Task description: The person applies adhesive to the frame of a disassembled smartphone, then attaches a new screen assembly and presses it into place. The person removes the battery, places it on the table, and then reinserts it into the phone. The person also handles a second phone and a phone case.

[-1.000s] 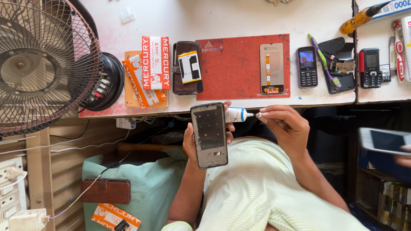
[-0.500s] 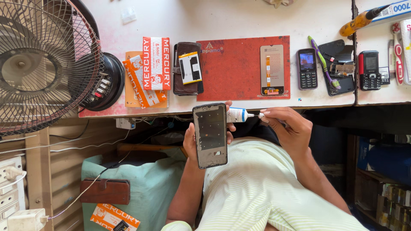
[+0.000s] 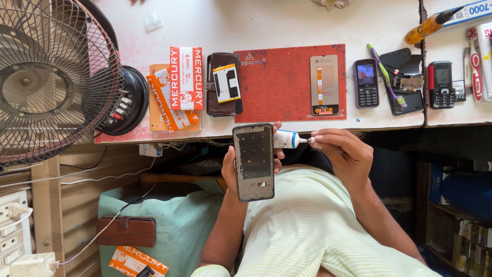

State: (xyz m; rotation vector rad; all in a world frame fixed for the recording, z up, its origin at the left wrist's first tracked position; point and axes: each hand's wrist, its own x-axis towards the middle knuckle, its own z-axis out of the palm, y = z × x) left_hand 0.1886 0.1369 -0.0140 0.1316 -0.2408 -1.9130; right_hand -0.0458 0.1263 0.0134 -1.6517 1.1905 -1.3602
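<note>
The left hand [image 3: 231,169] wraps its fingers round the phone frame [image 3: 253,162] and a small glue tube [image 3: 286,139]. The right hand [image 3: 342,154] pinches the tube's tip, just beside the frame. Best to hold the frame still and twist gently.

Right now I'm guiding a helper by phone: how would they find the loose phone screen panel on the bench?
Start at the red work mat in the middle of the white bench. On the mat's right end lies the screen panel, a flat grey rectangle. Unlike the keypad phone just to its right, it has no buttons and shows an orange ribbon strip down its middle.
</note>
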